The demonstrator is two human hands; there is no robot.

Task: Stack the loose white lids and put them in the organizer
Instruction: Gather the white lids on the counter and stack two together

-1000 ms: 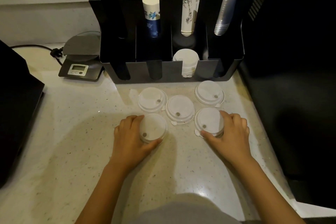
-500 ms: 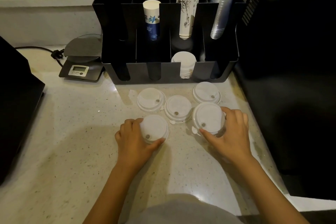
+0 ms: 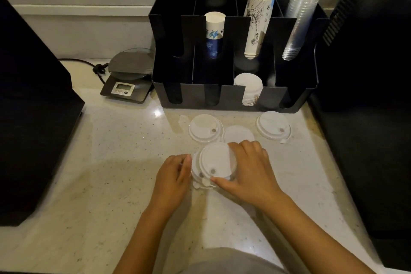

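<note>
Stone-look table [image 3: 111, 184], pale and speckled, carries everything in view, with dark machines at its left and right edges. Black organizer [image 3: 233, 98] stands at the back of it, split into slotted compartments: a blue-printed stack of paper cups [image 3: 214, 35] leans in one rear slot, a taller line-drawn cup stack [image 3: 256, 24] in the next, and a stack of clear plastic cups [image 3: 297, 29] at the far right. In the front row, third compartment from the left, a stack of white lids [image 3: 250, 89] already sits on edge. A small digital scale [image 3: 127, 78] rests just left of the organizer, a black cable running off behind it.

Three loose lids lie flat on the table in front of the organizer: a left lid [image 3: 205, 127], a middle lid [image 3: 238, 134] touching it and partly hidden by the hand, and a right lid [image 3: 273, 124] set apart.

Nearer the person, both hands meet over two lids. The right hand [image 3: 251, 173] grips the upper lid [image 3: 216, 160], fingers curled over its far rim and thumb on its near rim, placing it offset on top of the lower lid [image 3: 196, 173]. The left hand [image 3: 173, 178] holds that lower lid at its left edge, fingers bent around the rim. Small tear tabs poke out under the pair at the near side.
</note>
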